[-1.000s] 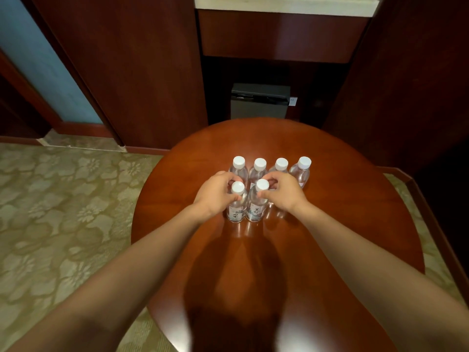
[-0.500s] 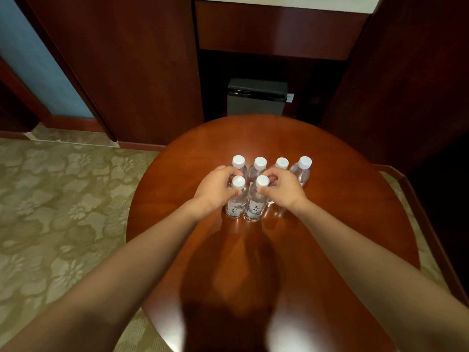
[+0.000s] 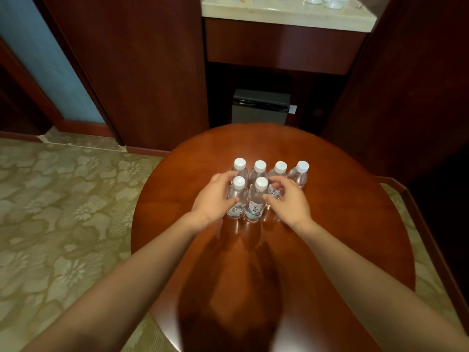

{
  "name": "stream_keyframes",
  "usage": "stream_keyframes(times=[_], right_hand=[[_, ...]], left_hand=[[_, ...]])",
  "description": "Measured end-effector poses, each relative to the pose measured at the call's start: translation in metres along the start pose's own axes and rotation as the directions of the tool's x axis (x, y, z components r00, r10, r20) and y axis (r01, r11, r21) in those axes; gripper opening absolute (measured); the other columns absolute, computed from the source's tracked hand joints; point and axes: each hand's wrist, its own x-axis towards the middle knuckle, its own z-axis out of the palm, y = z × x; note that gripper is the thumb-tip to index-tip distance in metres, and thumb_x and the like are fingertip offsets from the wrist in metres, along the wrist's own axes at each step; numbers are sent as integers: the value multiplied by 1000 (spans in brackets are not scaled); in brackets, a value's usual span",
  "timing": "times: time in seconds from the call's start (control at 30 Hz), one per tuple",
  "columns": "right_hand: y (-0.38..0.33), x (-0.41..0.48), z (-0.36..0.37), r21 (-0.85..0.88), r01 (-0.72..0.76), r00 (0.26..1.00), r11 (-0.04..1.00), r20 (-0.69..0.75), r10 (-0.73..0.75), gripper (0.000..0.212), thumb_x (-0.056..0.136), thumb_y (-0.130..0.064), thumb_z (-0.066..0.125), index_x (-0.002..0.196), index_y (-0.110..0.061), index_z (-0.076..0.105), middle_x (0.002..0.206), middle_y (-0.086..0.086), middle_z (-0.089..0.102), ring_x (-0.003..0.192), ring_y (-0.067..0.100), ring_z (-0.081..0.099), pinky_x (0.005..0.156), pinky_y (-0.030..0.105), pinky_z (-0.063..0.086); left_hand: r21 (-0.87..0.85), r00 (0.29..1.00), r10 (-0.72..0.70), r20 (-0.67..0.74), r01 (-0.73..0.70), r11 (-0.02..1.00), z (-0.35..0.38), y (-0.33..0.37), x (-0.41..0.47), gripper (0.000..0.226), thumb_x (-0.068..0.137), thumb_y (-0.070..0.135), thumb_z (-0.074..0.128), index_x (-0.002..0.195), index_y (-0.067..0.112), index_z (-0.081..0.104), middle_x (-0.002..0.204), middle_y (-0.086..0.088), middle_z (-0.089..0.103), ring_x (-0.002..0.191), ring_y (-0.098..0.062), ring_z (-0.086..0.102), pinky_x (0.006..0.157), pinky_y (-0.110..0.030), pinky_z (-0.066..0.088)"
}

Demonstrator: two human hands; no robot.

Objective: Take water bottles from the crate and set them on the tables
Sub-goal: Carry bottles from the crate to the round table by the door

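Round wooden table [image 3: 350, 224] bears six white-capped bottles [image 3: 254, 205], labels unreadable.

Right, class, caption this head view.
Left hand and right hand flank six clear plastic white-capped water bottles on a round reddish-brown wooden table.

The bare left forearm [image 3: 132, 273] and right forearm [image 3: 365, 273] reach forward from the lower corners and converge toward the middle, with the wrists about level. The left hand [image 3: 214, 201] is turned palm inward. Its fingers curl round the far side of the front-left bottle [image 3: 234, 212] and its thumb lies across the near side. The right hand [image 3: 291, 204] faces it, fingers loosely bent and spread. Its thumb tip touches the front-right bottle [image 3: 255, 208]; whether it grips anything cannot be told.
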Motion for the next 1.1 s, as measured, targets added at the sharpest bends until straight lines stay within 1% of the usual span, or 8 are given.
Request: stream_keyframes(times=[0.2,0.3,0.37,0.53,0.83,0.9,1.03,1.1], right_hand=[[7,-40,-14,-146,150,982,978,138,-130,73,87,-44,69,150,-31,34,151,-4,37,141,16,31,110,39,35],[11,-60,-21,-274,248,943,929,288,-167,92,82,-59,67,156,-36,16,165,-2,11,153,19,0,123,51,5],[12,-74,-22,-337,316,911,887,369,-184,102,79,-69,63,157,-40,5,167,-3,-4,152,20,-15,119,52,-12],[2,-116,-22,-369,504,802,781,536,-263,114,74,-81,56,156,-38,-9,163,0,-24,147,23,-30,113,54,-21],[-56,-218,19,-168,767,478,620,793,-377,135,59,-82,68,154,-39,-17,162,0,-29,144,24,-35,115,58,-21],[-77,-244,33,-104,820,383,563,830,-405,135,59,-81,69,154,-38,-17,162,0,-28,144,23,-35,115,58,-21],[-118,-299,63,26,898,197,438,868,-456,136,57,-84,67,154,-39,-17,162,-1,-27,145,22,-35,115,58,-21],[-137,-328,79,87,922,110,377,876,-471,136,57,-85,67,155,-39,-16,163,-2,-26,145,22,-34,115,58,-22]], left_hand=[[118,996,9,-86,1,993,5,14,-55,81,85,30,73,152,29,28,157,3,30,141,-18,37,112,-37,39],[217,997,-56,-60,68,974,9,20,-90,92,84,41,72,156,33,15,165,3,10,152,-19,11,123,-46,17],[297,995,-87,-55,100,950,11,22,-115,98,84,50,70,157,36,6,166,2,-2,153,-19,-4,124,-49,3],[392,976,-185,-118,217,894,15,20,-187,103,81,67,62,153,44,-8,163,2,-22,148,-21,-26,119,-55,-12],[297,814,-513,-274,579,759,-2,-2,-372,123,59,92,51,150,47,-19,157,2,-36,145,-25,-33,115,-63,-14],[258,760,-570,-313,645,719,-10,-6,-415,131,46,100,41,149,47,-21,156,2,-37,145,-26,-31,116,-63,-13],[186,629,-669,-396,768,613,-22,-12,-498,126,55,94,48,150,46,-20,157,1,-35,147,-27,-29,115,-62,-12],[156,562,-710,-425,818,554,-27,-14,-537,130,48,98,41,149,45,-21,158,0,-35,147,-28,-28,115,-62,-11]])
